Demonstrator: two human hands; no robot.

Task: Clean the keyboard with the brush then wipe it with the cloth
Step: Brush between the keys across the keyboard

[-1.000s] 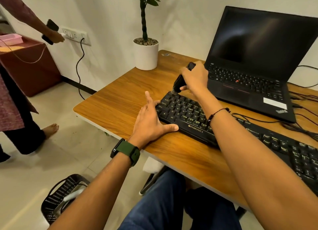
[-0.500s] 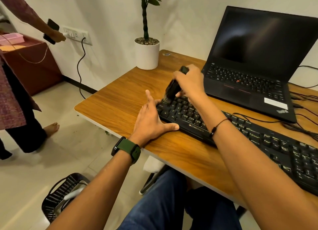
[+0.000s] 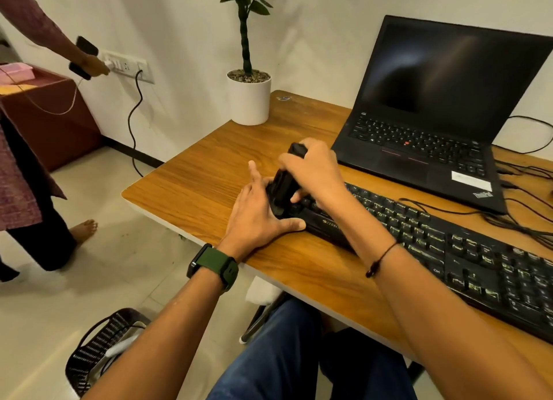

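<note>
A long black keyboard (image 3: pixel 466 250) lies across the wooden desk (image 3: pixel 203 184), running from the middle to the right edge of the view. My right hand (image 3: pixel 314 172) grips a black brush (image 3: pixel 281 190), whose lower end sits on the keyboard's left end. My left hand (image 3: pixel 257 214) lies flat on the desk against the keyboard's left end, fingers straight, thumb along its front edge. No cloth is in view.
An open black laptop (image 3: pixel 434 124) stands behind the keyboard, with cables (image 3: pixel 526 217) trailing to its right. A white potted plant (image 3: pixel 249 97) sits at the desk's far corner. Another person (image 3: pixel 27 172) stands at the left by a wall socket. A black basket (image 3: pixel 98 348) is on the floor.
My right hand has drawn the brush toward me and to the left, from the far edge of the keyboard's left end to its near left corner. My left hand has stayed put.
</note>
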